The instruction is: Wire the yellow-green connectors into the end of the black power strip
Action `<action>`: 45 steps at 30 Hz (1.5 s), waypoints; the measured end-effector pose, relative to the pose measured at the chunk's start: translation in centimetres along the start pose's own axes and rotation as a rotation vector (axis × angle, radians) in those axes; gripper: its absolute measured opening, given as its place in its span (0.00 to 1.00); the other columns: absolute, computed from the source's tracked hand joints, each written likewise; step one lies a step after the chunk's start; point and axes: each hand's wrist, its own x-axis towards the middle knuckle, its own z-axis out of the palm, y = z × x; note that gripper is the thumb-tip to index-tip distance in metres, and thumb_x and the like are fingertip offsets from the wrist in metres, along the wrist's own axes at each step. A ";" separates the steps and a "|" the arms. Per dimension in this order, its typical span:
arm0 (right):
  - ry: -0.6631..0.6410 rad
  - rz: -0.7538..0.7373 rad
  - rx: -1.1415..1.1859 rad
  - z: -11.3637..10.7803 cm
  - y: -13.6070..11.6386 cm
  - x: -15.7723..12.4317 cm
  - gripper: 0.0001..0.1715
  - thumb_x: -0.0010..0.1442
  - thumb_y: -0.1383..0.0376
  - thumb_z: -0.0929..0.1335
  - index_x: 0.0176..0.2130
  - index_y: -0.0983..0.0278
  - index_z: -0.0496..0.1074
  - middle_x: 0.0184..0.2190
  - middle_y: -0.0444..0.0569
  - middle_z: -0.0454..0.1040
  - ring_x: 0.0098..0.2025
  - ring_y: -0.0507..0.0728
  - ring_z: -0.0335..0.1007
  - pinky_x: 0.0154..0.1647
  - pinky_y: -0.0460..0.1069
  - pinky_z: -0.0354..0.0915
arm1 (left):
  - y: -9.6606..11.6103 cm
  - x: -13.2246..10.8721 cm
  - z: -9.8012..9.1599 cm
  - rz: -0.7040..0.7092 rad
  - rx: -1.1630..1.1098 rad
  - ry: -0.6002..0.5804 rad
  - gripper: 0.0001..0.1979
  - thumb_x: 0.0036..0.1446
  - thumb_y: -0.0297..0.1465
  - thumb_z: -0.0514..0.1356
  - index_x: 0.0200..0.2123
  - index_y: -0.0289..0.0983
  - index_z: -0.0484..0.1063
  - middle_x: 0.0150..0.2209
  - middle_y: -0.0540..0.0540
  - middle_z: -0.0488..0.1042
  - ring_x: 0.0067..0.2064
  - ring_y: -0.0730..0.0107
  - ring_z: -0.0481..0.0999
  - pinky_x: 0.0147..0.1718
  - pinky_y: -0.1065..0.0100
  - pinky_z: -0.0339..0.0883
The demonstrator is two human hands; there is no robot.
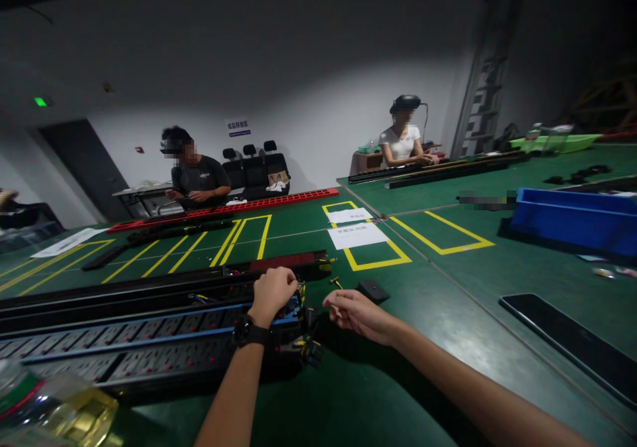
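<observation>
Long black power strips (149,327) with rows of sockets and small red parts lie side by side on the green table. My left hand (273,294), with a black watch (251,332) on its wrist, rests over their right end, fingers bent down at the wire ends. What its fingertips grip is hidden. Just right of those ends, my right hand (355,313) hovers with fingers curled together; anything between them is too small to make out. Yellow wire ends (301,344) and black end pieces (312,353) stick out there. A small black block (373,292) sits behind my right hand.
A phone (572,341) and a blue bin (577,225) are at right. A bottle of yellow liquid (60,407) stands front left. White paper labels (358,236) lie inside yellow tape outlines. Two people (202,178) work across the table, beside a red rail (279,199).
</observation>
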 end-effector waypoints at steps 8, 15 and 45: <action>-0.004 0.012 0.023 -0.3 0.3 0.1 0.22 0.52 0.51 0.80 0.36 0.65 0.78 0.25 0.44 0.72 0.28 0.50 0.66 0.30 0.45 0.60 | -0.2 -0.3 0.3 -0.015 -0.041 -0.004 0.12 0.63 0.38 0.60 0.40 0.48 0.85 0.43 0.44 0.85 0.49 0.53 0.83 0.46 0.63 0.72; -0.002 0.017 0.020 -0.3 0.3 0.1 0.20 0.54 0.52 0.79 0.37 0.65 0.79 0.25 0.45 0.74 0.28 0.50 0.67 0.29 0.46 0.61 | 0.0 -0.3 1.0 -0.018 -0.017 0.045 0.11 0.62 0.37 0.60 0.39 0.48 0.84 0.41 0.45 0.86 0.46 0.53 0.84 0.43 0.62 0.72; -0.009 0.016 0.026 -0.2 -0.2 -0.3 0.21 0.54 0.52 0.80 0.36 0.65 0.78 0.24 0.43 0.73 0.28 0.49 0.68 0.29 0.44 0.62 | -0.1 -0.7 1.2 -0.064 -0.138 0.025 0.12 0.63 0.38 0.60 0.42 0.49 0.84 0.44 0.47 0.85 0.48 0.56 0.83 0.43 0.65 0.70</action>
